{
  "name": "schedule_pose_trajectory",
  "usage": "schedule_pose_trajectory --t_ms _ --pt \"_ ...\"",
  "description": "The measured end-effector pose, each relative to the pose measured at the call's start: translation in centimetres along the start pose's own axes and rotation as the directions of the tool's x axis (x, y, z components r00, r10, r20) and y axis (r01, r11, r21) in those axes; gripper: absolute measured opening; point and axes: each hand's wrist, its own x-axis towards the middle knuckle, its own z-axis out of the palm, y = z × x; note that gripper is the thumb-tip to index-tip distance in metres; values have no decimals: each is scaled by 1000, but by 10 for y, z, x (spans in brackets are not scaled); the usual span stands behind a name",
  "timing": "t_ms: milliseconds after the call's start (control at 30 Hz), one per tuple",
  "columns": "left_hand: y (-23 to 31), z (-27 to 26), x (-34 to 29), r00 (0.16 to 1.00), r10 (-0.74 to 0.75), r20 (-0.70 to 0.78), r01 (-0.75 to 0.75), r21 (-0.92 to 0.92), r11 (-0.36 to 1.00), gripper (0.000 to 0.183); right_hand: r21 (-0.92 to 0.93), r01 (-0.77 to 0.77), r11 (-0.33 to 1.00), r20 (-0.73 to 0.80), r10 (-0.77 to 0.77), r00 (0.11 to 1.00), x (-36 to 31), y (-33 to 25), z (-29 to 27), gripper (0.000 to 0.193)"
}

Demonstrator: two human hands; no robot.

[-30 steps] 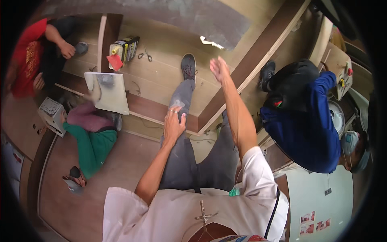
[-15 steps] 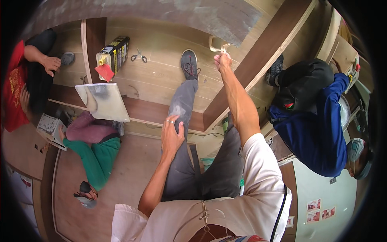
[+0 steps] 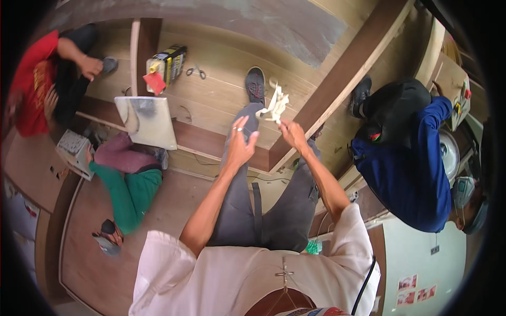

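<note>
In my right hand (image 3: 293, 134) is a bunched, cream strip (image 3: 276, 105) that looks like used masking tape, pinched at its lower end. Its loose ends stick up and to the left, over the wooden planks beside my shoe (image 3: 255, 81). My left hand (image 3: 242, 146) is over my left thigh, fingers and thumb apart, just short of the strip and holding nothing. A ring shows on one of its fingers. Beyond both hands runs a large dark board (image 3: 253, 26) with grey smears.
A brown wooden beam (image 3: 342, 84) slants along my right. To the left are a rectangular can (image 3: 169, 63) with a red piece on it, scissors (image 3: 196, 72) and a pale tilted panel (image 3: 164, 126). People in red, green and blue sit or crouch on both sides.
My right hand has drawn back toward me from the far board's edge, bringing the cream strip with it. My left hand has lifted up and to the right, closer to the strip.
</note>
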Motion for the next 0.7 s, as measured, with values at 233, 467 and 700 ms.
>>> schedule_pose_trajectory --t_ms 233,467,700 --pt "60 38 -40 942 -275 193 330 -388 860 37 -152 343 927 257 -298 919 -111 -102 -53 27" --pt "131 6 -125 957 -124 261 246 -509 825 28 -111 678 727 -141 -687 713 -185 -110 -126 78" --pt "204 -15 -208 892 50 -450 -200 -292 935 55 503 307 808 280 -489 826 -277 -69 -98 29"
